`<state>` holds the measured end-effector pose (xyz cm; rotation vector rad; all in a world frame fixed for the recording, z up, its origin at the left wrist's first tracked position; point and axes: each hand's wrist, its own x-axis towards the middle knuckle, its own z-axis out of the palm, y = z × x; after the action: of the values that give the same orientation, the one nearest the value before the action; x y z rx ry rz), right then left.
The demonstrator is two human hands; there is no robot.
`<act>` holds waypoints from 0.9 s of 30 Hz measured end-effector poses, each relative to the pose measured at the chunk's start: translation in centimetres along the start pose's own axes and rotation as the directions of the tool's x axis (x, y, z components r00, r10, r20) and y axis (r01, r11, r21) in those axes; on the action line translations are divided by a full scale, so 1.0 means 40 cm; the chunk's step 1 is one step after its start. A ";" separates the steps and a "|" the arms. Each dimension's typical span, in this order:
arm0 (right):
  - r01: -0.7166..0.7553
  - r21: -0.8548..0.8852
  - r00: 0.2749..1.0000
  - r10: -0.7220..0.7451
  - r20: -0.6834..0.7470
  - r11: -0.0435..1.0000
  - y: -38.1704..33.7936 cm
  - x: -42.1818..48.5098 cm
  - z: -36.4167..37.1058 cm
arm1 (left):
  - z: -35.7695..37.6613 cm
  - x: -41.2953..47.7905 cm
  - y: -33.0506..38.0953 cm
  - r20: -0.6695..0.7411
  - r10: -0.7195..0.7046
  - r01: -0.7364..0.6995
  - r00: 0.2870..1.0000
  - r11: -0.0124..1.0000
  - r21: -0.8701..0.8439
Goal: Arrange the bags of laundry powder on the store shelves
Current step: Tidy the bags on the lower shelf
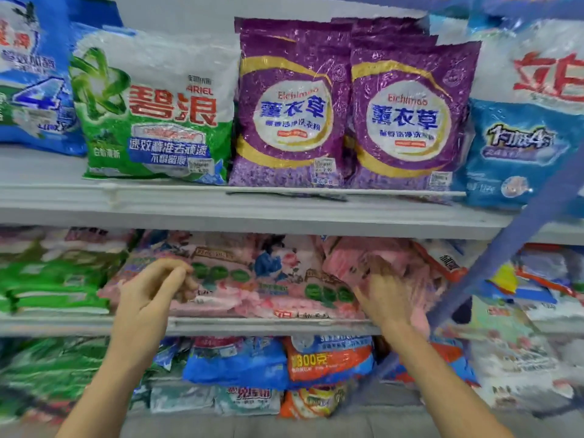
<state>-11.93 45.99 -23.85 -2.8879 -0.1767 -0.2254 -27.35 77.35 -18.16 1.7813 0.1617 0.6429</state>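
White store shelves [252, 213] are filling your view, packed with laundry powder bags [290, 115]. Pink bags [252, 279] are lying flat on the middle shelf [252, 325]. Your right hand [388, 295] is pressing spread fingers [379, 271] onto them; your left hand [151, 289] is curling at their edge, grip unclear.

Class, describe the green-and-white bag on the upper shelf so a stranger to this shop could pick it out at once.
Start at the upper shelf, the highest white board in view. Between a blue bag and two purple bags stands the green-and-white bag. Unlike those neighbours, it bears a green swirl and big red characters.
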 end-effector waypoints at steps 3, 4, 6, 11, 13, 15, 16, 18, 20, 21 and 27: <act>0.120 -0.166 0.992 -0.113 0.052 0.979 0.011 0.048 0.064 | 0.034 -0.042 0.024 -0.043 -0.028 0.026 0.999 0.999 -0.037; 0.127 -0.195 0.991 -0.116 0.067 0.972 0.010 0.058 0.077 | 0.042 -0.058 0.033 -0.043 -0.034 0.033 0.998 0.999 -0.034; 0.148 -0.293 0.989 -0.139 0.051 0.945 0.011 0.075 0.101 | 0.051 -0.085 0.047 -0.049 -0.058 0.057 0.997 0.998 -0.028; 0.144 -0.350 0.990 -0.135 0.049 0.926 0.011 0.105 0.097 | 0.049 -0.129 0.044 -0.084 -0.132 0.132 0.988 0.991 -0.004; 0.181 -0.377 0.983 -0.170 0.063 0.908 0.006 0.130 0.066 | 0.045 -0.141 0.036 -0.073 -0.145 0.147 0.987 0.989 0.019; 0.189 -0.376 0.982 -0.180 0.060 0.907 0.000 0.162 0.036 | 0.043 -0.152 0.030 -0.054 -0.158 0.159 0.986 0.987 0.022; 0.150 -0.324 0.989 -0.137 0.062 0.934 -0.002 0.168 0.020 | 0.043 -0.157 0.026 -0.044 -0.167 0.168 0.985 0.986 0.017; 0.094 -0.147 0.995 -0.088 0.043 0.985 0.015 0.179 -0.002 | 0.045 -0.163 0.018 -0.030 -0.185 0.185 0.982 0.983 0.003; 0.040 0.047 0.978 -0.049 0.203 0.998 0.025 0.156 -0.023 | 0.053 -0.166 0.006 -0.008 -0.215 0.214 0.977 0.977 -0.017; 0.078 0.059 0.977 -0.088 0.196 0.995 0.018 0.146 -0.039 | 0.059 -0.166 -0.003 0.011 -0.236 0.236 0.972 0.971 -0.030; 0.114 0.208 0.993 -0.115 -0.007 0.972 -0.096 0.060 -0.151 | 0.121 -0.172 -0.078 0.227 -0.440 0.470 0.869 0.877 -0.102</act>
<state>-10.94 48.43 -16.77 -2.6736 -0.3469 -0.2064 -30.03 71.28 -24.22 1.5663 0.3757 0.1293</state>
